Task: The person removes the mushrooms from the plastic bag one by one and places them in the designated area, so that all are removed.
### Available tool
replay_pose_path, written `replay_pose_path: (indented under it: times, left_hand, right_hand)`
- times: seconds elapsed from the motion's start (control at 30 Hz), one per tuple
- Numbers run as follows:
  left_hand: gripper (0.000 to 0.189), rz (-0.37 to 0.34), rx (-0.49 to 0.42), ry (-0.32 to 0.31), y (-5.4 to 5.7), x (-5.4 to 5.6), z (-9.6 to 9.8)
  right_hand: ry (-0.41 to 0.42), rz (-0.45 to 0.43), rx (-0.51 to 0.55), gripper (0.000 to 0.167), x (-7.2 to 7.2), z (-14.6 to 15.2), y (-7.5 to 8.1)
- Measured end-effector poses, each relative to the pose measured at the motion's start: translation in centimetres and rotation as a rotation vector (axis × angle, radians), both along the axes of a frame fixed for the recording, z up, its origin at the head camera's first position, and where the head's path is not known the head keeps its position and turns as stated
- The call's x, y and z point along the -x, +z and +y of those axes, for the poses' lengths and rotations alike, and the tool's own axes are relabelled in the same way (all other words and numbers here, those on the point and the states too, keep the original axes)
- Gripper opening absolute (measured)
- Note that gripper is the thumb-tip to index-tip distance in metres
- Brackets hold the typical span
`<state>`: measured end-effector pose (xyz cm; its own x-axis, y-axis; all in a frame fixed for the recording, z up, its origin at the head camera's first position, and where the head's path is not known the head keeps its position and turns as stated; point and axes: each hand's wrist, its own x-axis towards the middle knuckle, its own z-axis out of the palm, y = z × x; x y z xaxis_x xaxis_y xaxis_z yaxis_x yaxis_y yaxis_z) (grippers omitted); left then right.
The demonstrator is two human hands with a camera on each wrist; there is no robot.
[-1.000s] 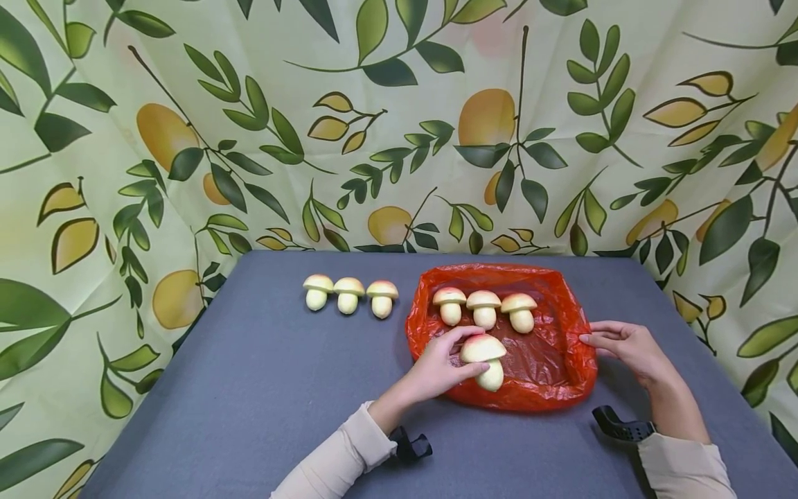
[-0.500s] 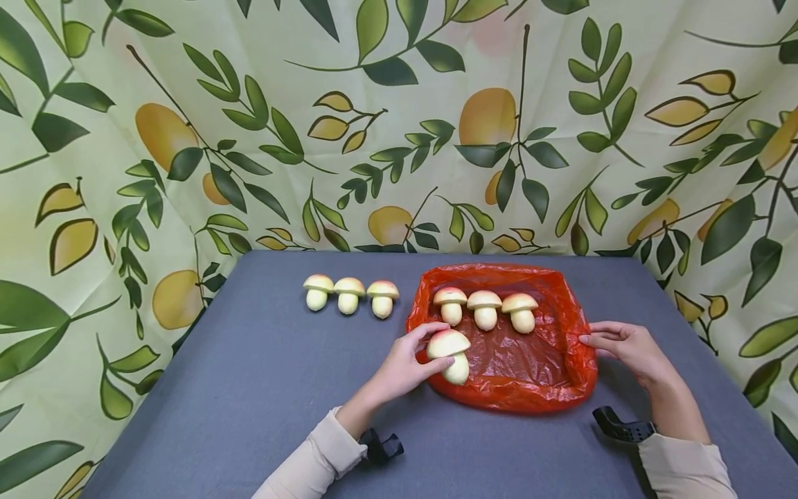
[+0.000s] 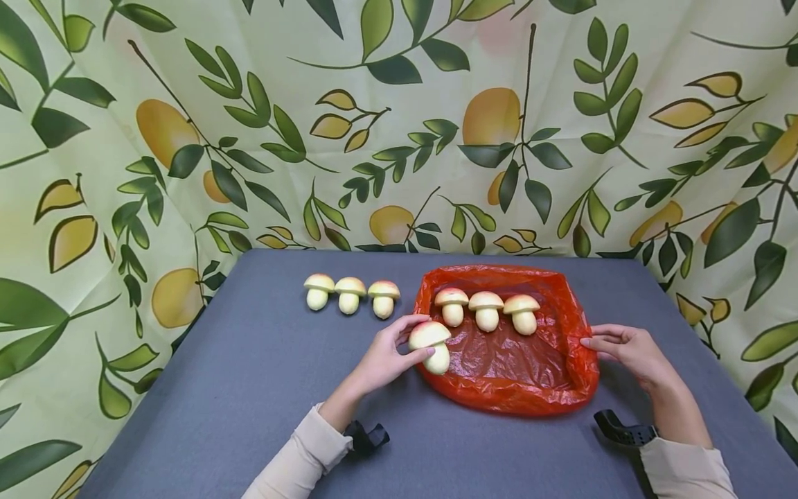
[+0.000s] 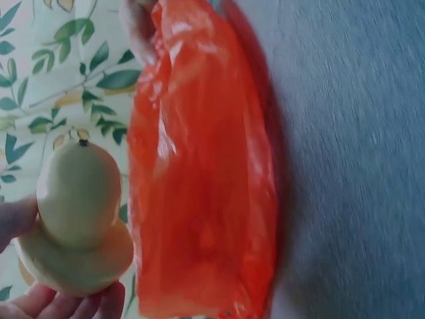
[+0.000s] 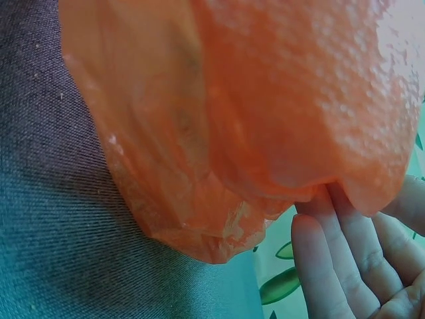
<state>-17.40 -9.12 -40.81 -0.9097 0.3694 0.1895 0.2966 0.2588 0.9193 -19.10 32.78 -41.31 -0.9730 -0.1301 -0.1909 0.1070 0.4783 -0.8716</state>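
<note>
My left hand (image 3: 382, 362) grips a mushroom (image 3: 431, 335) with a pale stem and a yellowish cap tinged red, thumb on one side and fingers on the other. It is held up over the left rim of a red plastic bag (image 3: 508, 398) that stands wide open. In the left wrist view the mushroom (image 4: 78, 199) shows stem end up, beside the bag's outer wall. At the bag's right side, my right hand (image 3: 631, 352) pinches the rim; in the right wrist view, fingertips (image 5: 307, 232) reach the bag's fold. Three similar mushrooms (image 3: 485, 310) lie in a row inside the bag.
Three more mushrooms (image 3: 350, 295) lie in a row on the grey table (image 3: 262, 388), left of the bag. A leaf-patterned cloth (image 3: 399, 104) hangs behind and at the sides. Each wrist wears a dark camera mount (image 3: 623, 428).
My left hand has carried the mushroom leftward and slightly away from me, from over the bag's inside to its left rim. The right hand has stayed at the bag's right side.
</note>
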Motion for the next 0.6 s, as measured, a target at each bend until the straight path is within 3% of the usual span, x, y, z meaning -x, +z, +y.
replay_pose_path:
  times: [0.4,0.6]
  left_hand:
    - [0.05,0.042,0.07,-0.082,-0.4,0.9,-1.4]
    - [0.05,0.049,0.054,-0.07,-0.2,1.3,-2.2]
  right_hand:
    - [-0.018,0.014,0.006,0.018,-0.2,0.0,0.1]
    - [-0.018,0.013,-0.003,0.015,-0.2,0.2,0.2]
